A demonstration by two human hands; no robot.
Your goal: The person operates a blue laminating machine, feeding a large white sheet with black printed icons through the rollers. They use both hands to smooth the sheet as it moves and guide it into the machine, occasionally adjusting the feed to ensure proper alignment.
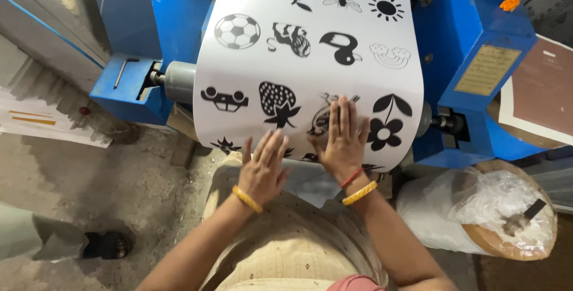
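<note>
Head view, looking straight down: a wide white sheet (310,58) printed with black shapes drapes over a roller (179,81) through the centre of the frame, fed from the blue machine (459,88) behind it. Both hands are on its lower edge. The right hand (343,139) lies flat, fingers together and stretched up the sheet, palm pressing on a printed bird shape, gripping nothing. The left hand (262,168), just lower and to the left, is open too, fingers spread slightly and tipped against the sheet's bottom edge; it looks to be smoothing, not clasping. Flat palms like that would keep the sheet snug to the roller. Yellow bangles (247,199) ring both wrists. At lower right, a plastic-wrapped roll (477,213) rests on the floor. At lower left, another person's sandalled foot (107,245) stands on the concrete.
</note>
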